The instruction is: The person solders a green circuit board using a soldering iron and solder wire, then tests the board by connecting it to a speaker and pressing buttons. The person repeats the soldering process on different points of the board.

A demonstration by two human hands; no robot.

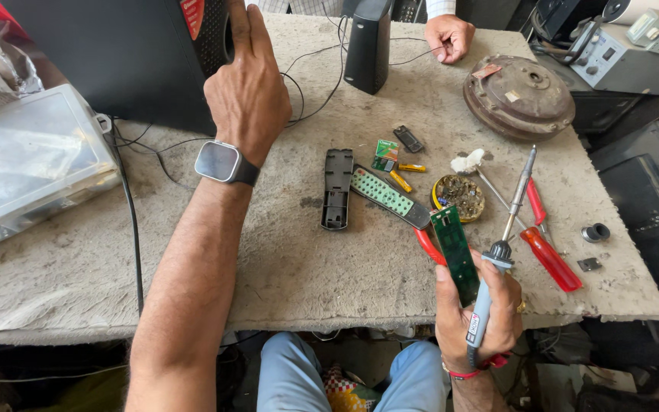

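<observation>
My right hand (pixel 476 309) is at the near edge of the table and grips two things together: a narrow green circuit board (pixel 454 248) and a soldering iron (pixel 506 229) with a blue-grey handle, its tip pointing away from me. My left hand (pixel 247 88) reaches far forward, a smartwatch (pixel 218 162) on the wrist, with the fingers resting on the edge of a large black box (pixel 127 53). On the table lie a dark remote control shell (pixel 337 188) and a green rubber keypad (pixel 385 194).
Another person's hand (pixel 448 34) rests at the far edge beside a black upright device (pixel 368 44). A rusty round metal part (pixel 519 95), a solder tin (pixel 459 197), a red-handled screwdriver (pixel 549 255), two yellow batteries (pixel 403 175) and a clear plastic organiser box (pixel 28 164) sit around.
</observation>
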